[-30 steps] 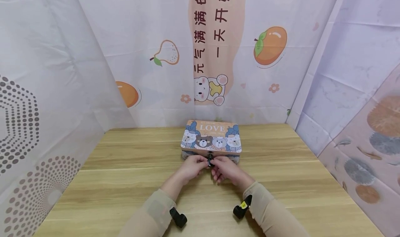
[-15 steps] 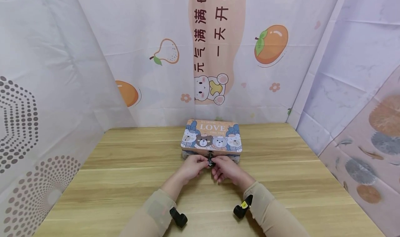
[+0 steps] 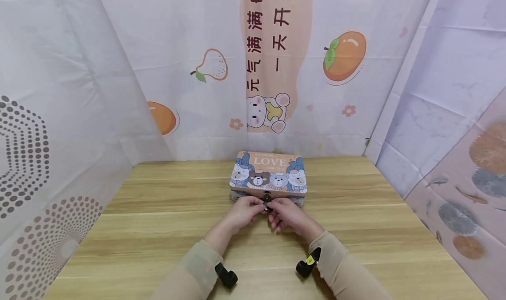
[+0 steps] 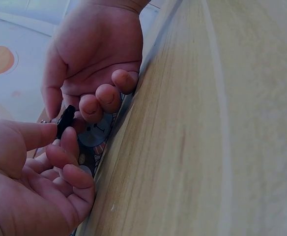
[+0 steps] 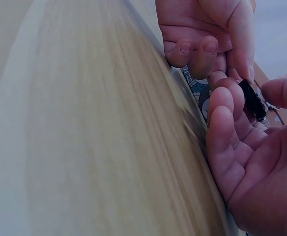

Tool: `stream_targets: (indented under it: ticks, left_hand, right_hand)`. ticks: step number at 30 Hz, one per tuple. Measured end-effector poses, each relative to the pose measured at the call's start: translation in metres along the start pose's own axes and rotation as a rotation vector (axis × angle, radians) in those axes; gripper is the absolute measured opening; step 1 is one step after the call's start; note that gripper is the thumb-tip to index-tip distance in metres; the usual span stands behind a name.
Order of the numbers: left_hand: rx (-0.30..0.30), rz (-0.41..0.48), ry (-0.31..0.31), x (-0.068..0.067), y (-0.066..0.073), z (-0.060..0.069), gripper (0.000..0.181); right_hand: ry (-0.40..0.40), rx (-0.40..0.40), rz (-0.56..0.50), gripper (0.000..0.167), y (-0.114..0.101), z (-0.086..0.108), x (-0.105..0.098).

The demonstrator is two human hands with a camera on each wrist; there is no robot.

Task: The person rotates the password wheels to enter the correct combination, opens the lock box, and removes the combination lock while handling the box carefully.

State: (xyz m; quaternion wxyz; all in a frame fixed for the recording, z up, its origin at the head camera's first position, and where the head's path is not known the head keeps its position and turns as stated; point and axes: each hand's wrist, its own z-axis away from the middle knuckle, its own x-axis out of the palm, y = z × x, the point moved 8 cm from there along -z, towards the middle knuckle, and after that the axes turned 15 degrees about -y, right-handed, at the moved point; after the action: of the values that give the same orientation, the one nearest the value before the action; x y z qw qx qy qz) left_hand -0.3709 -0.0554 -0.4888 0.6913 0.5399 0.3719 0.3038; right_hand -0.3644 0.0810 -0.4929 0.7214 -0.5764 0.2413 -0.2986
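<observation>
A tin box [image 3: 267, 171] printed with bears and the word LOVE lies closed at the back of the table, a metal clasp [image 3: 267, 195] on its front. At the clasp is a small black padlock [image 4: 65, 121] with a bit of shiny metal at one end. My left hand [image 3: 242, 213] pinches the padlock from the left between thumb and fingers. From the other side my right hand [image 3: 287, 215] pinches it too, its lower fingers curled below. In the right wrist view the padlock [image 5: 252, 100] sits between both hands' fingertips, which partly cover it.
The wooden table [image 3: 166, 229] runs around the box to both sides and toward me. A printed curtain [image 3: 189, 115] hangs just behind the table, and further curtains stand along its left and right. Black wrist cameras [image 3: 226, 276] are strapped to both sleeves.
Both hands stay at the padlock, with only tiny finger shifts. The head view has drifted slightly; the box keeps its place and remains closed.
</observation>
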Motion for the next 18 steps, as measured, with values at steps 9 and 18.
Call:
stream_targets:
  ticks: [9, 18]
  left_hand:
    - [-0.011, -0.006, 0.001, 0.0005, -0.0015, 0.0004, 0.018]
    - [0.001, 0.001, -0.002, 0.0009, -0.0007, -0.0005, 0.017]
  right_hand:
    - [0.009, -0.019, 0.026, 0.027, -0.0004, 0.0001, 0.0011]
    - [-0.002, -0.025, 0.034, 0.028, 0.0006, -0.0011, 0.0012]
